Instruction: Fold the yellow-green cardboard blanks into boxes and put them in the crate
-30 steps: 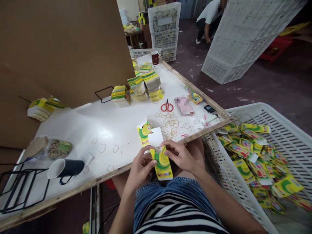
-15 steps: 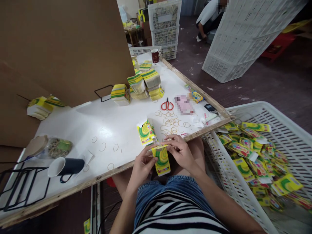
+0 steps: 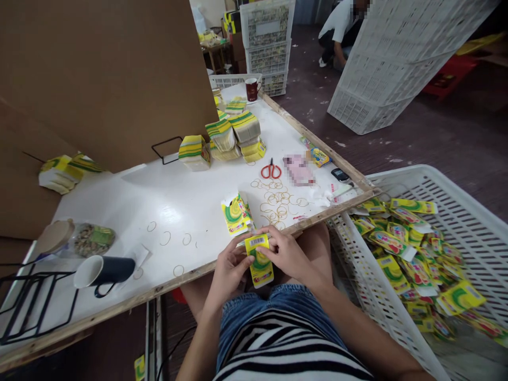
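Both hands hold one yellow-and-green printed card packet [image 3: 260,262] over my lap, just below the table's front edge. My left hand [image 3: 229,269] grips its left side with fingers curled. My right hand [image 3: 286,253] pinches its top right, where a folded flap with a barcode shows. A small stack of the same packets [image 3: 235,212] lies on the white table [image 3: 130,211] right above my hands. Loose rubber bands [image 3: 278,203] are scattered beside that stack.
A white plastic crate [image 3: 460,196] at my right holds several loose packets. Bundled packet stacks [image 3: 234,135], red scissors [image 3: 271,170], a tipped dark mug [image 3: 103,270], a black wire rack [image 3: 27,309] and a cardboard wall [image 3: 99,79] surround the table. A person crouches far back.
The white flap that stood open on the packet has been folded down; the packet is now shorter, with a barcode on top, and sits slightly higher towards the table edge.
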`<state>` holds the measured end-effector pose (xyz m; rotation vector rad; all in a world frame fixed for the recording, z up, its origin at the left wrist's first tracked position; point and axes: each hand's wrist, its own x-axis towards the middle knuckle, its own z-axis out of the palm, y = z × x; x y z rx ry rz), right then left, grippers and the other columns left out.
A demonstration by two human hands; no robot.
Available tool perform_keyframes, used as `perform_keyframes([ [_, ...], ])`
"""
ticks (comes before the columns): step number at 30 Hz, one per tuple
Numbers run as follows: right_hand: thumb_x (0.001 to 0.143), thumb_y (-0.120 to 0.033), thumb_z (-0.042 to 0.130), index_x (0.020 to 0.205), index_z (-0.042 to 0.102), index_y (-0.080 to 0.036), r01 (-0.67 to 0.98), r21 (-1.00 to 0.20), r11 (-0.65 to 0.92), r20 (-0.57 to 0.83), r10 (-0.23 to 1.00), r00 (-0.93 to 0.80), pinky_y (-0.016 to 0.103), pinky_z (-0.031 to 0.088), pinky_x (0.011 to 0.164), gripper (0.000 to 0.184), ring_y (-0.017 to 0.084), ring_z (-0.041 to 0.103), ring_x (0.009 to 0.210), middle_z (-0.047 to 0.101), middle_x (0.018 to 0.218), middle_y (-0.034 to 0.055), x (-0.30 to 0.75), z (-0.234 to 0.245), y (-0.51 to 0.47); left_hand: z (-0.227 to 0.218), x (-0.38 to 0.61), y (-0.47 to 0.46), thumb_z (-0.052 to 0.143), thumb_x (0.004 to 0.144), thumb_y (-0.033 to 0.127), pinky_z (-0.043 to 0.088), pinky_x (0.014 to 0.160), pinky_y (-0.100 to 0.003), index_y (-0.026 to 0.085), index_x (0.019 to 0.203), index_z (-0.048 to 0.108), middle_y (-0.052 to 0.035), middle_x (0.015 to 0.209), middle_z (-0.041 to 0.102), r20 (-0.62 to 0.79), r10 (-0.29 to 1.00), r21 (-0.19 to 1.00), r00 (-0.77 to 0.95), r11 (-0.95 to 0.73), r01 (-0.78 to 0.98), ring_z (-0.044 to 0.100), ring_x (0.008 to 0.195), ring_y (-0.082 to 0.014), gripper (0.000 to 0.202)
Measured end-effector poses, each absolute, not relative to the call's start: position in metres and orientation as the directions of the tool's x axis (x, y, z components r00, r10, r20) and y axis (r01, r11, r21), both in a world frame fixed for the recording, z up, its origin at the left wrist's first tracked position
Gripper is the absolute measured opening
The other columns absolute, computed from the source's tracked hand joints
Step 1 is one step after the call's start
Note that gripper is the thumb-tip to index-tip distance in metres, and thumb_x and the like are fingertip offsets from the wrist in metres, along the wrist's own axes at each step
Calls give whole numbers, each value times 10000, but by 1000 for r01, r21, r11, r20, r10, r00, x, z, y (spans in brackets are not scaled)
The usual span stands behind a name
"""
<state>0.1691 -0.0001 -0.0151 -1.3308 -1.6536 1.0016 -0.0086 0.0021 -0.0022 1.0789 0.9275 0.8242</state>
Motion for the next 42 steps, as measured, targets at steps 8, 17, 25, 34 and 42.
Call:
perform_keyframes([
  [8,856,-305,596,949,739,-211,144,-973,179,184,983,20,304,529,710,195,196,660,818,726,924,71,174,-19,0,-1,7,-2,726,746,225,557,791,-350,173,1133,616,-98,1008,734,-192,924,965,331,239,-106,704,858,-238,407],
  [17,821,-227,662,901,750,-194,862,-504,51,755,512,411,485,483,859,123,276,672,852,728,879,101,282,22,-26,-12,-4,33,620,802,159,326,1121,-466,242,1286,554,-90,1361,556,213,947,833,240,-304,463,467,1304,-258,495],
  [25,834,-365,619,908,735,-182,506,-860,73,369,773,516,359,517,742,229,225,660,818,727,903,79,256,-1,-17,-29,-34,60,678,737,157,444,1027,-494,255,939,745,-63,1179,687,179,965,767,193,-260,587,627,1116,-306,234],
  [34,775,-495,645,725,698,-159,-194,-973,-122,-155,974,164,236,377,474,343,107,449,490,555,543,-12,166,-23,0,-9,-15,7,552,851,113,484,1001,-402,275,1030,728,-52,1094,727,395,850,763,349,-515,391,638,1113,-234,299],
  [42,751,-458,688,792,719,-172,-274,-953,-130,-143,989,28,327,520,773,291,202,645,800,707,771,43,159,-27,-18,-13,-10,-5,697,775,405,480,985,-400,233,1151,657,-90,1226,660,10,999,989,37,-5,-150,576,1189,-278,416],
])
